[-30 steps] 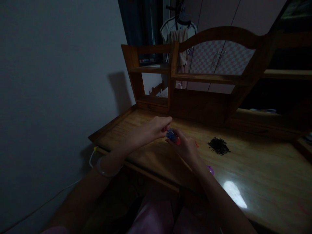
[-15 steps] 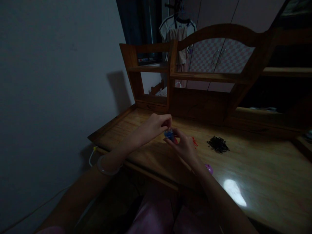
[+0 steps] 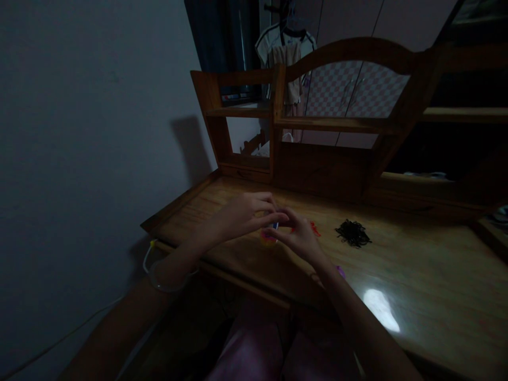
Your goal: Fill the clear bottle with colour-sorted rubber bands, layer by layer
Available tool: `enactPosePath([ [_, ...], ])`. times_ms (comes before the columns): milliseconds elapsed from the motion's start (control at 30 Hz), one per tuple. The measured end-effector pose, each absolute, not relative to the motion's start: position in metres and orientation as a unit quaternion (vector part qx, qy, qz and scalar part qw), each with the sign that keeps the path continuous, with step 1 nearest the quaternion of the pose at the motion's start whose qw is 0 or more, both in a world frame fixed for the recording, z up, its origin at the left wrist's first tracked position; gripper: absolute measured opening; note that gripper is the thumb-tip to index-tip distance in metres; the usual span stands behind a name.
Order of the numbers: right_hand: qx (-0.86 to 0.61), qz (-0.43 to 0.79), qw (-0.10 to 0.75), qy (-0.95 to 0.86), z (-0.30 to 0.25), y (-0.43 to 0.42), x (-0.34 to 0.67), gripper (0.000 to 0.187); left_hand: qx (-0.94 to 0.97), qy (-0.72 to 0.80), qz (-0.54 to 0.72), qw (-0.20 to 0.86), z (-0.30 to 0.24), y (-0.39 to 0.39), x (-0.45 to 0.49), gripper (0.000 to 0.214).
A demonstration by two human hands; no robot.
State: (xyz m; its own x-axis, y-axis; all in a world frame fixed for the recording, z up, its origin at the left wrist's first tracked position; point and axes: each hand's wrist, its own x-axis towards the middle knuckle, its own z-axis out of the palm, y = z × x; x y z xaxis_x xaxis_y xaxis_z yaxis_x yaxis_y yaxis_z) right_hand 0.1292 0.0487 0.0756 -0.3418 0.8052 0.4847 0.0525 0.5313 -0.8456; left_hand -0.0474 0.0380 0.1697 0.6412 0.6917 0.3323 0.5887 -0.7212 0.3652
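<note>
A small see-through container (image 3: pixel 269 238), with blue, pink and yellow showing in it, is between my two hands over the desk. My right hand (image 3: pixel 298 235) grips it from the right, thumb and fingers around its side. My left hand (image 3: pixel 251 212) reaches in from the left, its curved fingers and thumb closed about the container's top; the exact contact is partly hidden. Just beyond my right hand lie red bands (image 3: pixel 315 228). A loose pile of black bands (image 3: pixel 353 233) rests farther right. Beside my right forearm, a purple round thing (image 3: pixel 340 271) is partly covered.
The wooden desk (image 3: pixel 420 270) carries a shelf unit (image 3: pixel 333 124) along its back. A wall (image 3: pixel 99 132) borders the left side. A pale cord (image 3: pixel 146 258) hangs at the desk's left front edge. Light glares on the desktop (image 3: pixel 381 309).
The container has tipped, so pink and yellow now show below the blue. My left hand has shifted from a pinch at its top to fingers and thumb spread across it.
</note>
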Motion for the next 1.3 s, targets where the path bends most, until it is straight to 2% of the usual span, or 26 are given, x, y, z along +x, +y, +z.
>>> enactPosePath([
  [167,-0.279,0.399,0.482,-0.728,0.071,0.050,0.128,0.035,0.911,0.341,0.178,0.152,0.172,0.039,-0.050,0.045],
  [300,-0.283,0.409,0.481,-0.722,0.069,0.053,0.128,0.037,0.907,0.350,0.200,0.123,0.175,0.040,-0.053,0.050],
  [433,-0.282,0.428,0.478,-0.713,0.071,0.054,0.130,0.043,0.880,0.378,0.267,0.105,0.177,0.040,-0.055,0.049],
  [667,-0.278,0.431,0.494,-0.702,0.072,0.053,0.130,0.039,0.895,0.365,0.235,0.106,0.179,0.033,-0.043,0.035],
  [733,-0.278,0.440,0.512,-0.684,0.075,0.056,0.132,0.037,0.868,0.370,0.322,0.076,0.180,0.032,-0.038,0.032],
  [833,-0.297,0.443,0.565,-0.629,0.085,0.066,0.140,0.037,0.759,0.396,0.516,0.033,0.177,0.039,-0.028,0.030],
  [933,-0.320,0.401,0.623,-0.591,0.102,0.075,0.160,0.037,0.702,0.412,0.578,0.053,0.162,0.060,-0.019,0.026],
  [1000,-0.335,0.357,0.645,-0.586,0.115,0.078,0.178,0.038,0.732,0.419,0.531,0.081,0.142,0.077,-0.012,0.021],
  [1067,-0.352,0.313,0.650,-0.596,0.129,0.077,0.200,0.037,0.799,0.398,0.431,0.135,0.119,0.090,-0.006,0.020],
  [1167,-0.381,0.249,0.630,-0.630,0.139,0.077,0.232,0.038,0.868,0.328,0.279,0.248,0.085,0.099,0.004,0.039],
  [1300,-0.429,0.159,0.582,-0.672,0.128,0.081,0.261,0.042,0.880,0.299,0.220,0.297,0.060,0.101,0.017,0.049],
])
